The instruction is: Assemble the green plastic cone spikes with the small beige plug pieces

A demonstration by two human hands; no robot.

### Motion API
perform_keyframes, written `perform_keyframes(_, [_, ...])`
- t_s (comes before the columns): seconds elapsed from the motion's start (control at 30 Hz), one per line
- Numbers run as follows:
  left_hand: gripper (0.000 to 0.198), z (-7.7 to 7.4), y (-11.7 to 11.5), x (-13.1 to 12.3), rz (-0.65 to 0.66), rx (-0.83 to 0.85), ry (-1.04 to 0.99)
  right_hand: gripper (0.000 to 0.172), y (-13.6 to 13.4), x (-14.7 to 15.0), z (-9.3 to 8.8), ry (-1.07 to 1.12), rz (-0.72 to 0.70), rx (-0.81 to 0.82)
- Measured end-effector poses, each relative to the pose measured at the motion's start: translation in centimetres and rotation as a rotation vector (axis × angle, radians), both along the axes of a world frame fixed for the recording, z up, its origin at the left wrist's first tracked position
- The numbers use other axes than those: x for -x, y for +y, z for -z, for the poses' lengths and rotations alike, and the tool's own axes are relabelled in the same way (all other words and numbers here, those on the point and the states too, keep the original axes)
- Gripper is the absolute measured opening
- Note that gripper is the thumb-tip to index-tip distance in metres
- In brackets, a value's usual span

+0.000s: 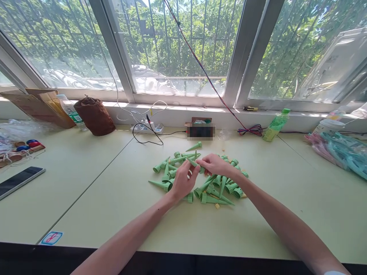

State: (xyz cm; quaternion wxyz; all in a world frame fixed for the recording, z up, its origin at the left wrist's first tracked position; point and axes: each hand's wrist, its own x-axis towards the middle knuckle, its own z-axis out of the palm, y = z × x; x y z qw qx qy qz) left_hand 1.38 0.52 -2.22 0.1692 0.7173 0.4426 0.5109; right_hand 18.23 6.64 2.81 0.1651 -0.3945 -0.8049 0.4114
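Over a heap of green plastic spikes (210, 189), my left hand (185, 178) pinches a green cone-shaped spike (192, 162) with a wide ribbed end, its tip pointing up and left. At the spike's wide end, my right hand (214, 165) has its fingers closed; whether they also hold a small part there is hidden. Loose spikes lie around both hands, some with their open cup ends facing me. A small yellow piece (217, 206) lies at the near edge of the heap, and others show among the spikes.
Behind the heap are a power strip (147, 128), a dark blurred-out device (200, 131) and cables. A green drink bottle (273, 126) stands back right, near bundled plastic bags (341, 149). To the left are a phone (21, 181), a brown pouch (94, 116) and cardboard (43, 109).
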Motion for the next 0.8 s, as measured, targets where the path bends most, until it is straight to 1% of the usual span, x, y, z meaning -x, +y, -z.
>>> perform_keyframes(0.07, [0.021,-0.1,0.0,-0.1,0.001,0.03,-0.02,0.046,0.9,-0.7,0.1,-0.007,0.024,-0.011])
perform_keyframes(0.13, [0.022,-0.1,-0.1,-0.1,-0.005,0.072,-0.051,0.037,2.3,-1.7,0.4,-0.039,0.146,-0.084])
perform_keyframes(0.23, [0.026,-0.1,-0.1,-0.2,-0.016,0.133,-0.09,0.022,4.4,-3.3,1.3,-0.111,0.354,-0.298])
perform_keyframes(0.3, [0.029,-0.1,-0.2,-0.2,-0.022,0.16,-0.113,0.014,5.2,-3.9,2.0,-0.156,0.423,-0.392])
perform_keyframes(0.37, [0.031,-0.2,-0.2,-0.3,-0.025,0.177,-0.134,0.012,5.5,-4.0,2.6,-0.155,0.408,-0.413])
perform_keyframes(0.43, [0.032,-0.3,-0.3,-0.3,-0.022,0.181,-0.152,0.015,5.3,-3.4,2.9,-0.142,0.356,-0.419])
perform_keyframes(0.53, [0.031,-0.4,-0.4,-0.3,-0.012,0.163,-0.165,0.025,5.2,-1.9,2.7,-0.121,0.24,-0.497])
perform_keyframes(0.63, [0.031,-0.4,-0.5,-0.4,-0.009,0.134,-0.158,0.035,6.2,0.1,2.4,-0.134,0.171,-0.597])
perform_keyframes(0.7, [0.031,-0.4,-0.5,-0.4,-0.011,0.126,-0.151,0.039,7.2,1.5,2.3,-0.214,0.121,-0.633])
perform_keyframes(0.8, [0.031,-0.4,-0.5,-0.4,-0.014,0.116,-0.149,0.033,8.6,2.8,2.2,-0.394,0.105,-0.59])
